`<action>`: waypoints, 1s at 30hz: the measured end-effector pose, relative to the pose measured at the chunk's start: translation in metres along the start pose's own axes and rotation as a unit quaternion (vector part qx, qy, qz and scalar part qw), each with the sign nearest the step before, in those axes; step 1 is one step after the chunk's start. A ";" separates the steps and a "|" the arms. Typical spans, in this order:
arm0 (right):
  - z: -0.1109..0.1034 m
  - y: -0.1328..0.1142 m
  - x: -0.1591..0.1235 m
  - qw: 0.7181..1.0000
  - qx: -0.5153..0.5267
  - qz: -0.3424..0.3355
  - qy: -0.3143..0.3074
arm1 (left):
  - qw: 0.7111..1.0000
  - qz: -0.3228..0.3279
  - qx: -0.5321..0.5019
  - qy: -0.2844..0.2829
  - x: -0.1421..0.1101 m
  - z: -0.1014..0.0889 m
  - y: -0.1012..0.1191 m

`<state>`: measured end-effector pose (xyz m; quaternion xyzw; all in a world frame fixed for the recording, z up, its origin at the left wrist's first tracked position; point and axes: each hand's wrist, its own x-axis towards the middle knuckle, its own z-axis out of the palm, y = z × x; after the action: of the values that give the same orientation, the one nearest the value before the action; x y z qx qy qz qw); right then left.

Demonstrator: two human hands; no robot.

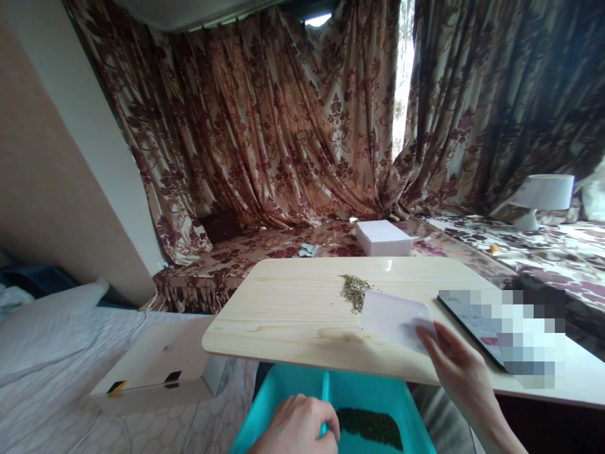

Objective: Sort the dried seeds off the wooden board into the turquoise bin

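Right hand (458,359) grasping pale plastic sheet (394,317) between thumb and fingers; left hand (297,424) gripping divider (326,388) of teal bin (368,386). Progress, judged: partway. Dark leaf bits (371,427) lying in bin's right compartment; loose pile (355,291) still lying on table (283,296), uncollected. Pile sitting at sheet's far-left edge, ahead and left of right hand; binned bits lying just right of left hand.
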<state>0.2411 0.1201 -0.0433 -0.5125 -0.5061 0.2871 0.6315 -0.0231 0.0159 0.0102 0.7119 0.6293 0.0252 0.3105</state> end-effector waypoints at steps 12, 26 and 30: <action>0.001 -0.004 -0.002 1.000 0.000 0.018 -0.018 | 1.000 0.002 -0.016 0.025 -0.001 0.006 -0.004; 0.005 0.009 -0.002 0.998 0.040 0.035 -0.021 | 1.000 -0.002 -0.013 0.025 -0.003 0.006 -0.005; 0.012 0.006 -0.001 0.999 0.036 0.032 -0.022 | 1.000 -0.007 -0.017 0.022 -0.002 0.008 -0.009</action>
<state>0.2309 0.1250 -0.0494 -0.4989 -0.4929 0.3364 0.6285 -0.0278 0.0104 0.0003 0.7014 0.6406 0.0493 0.3087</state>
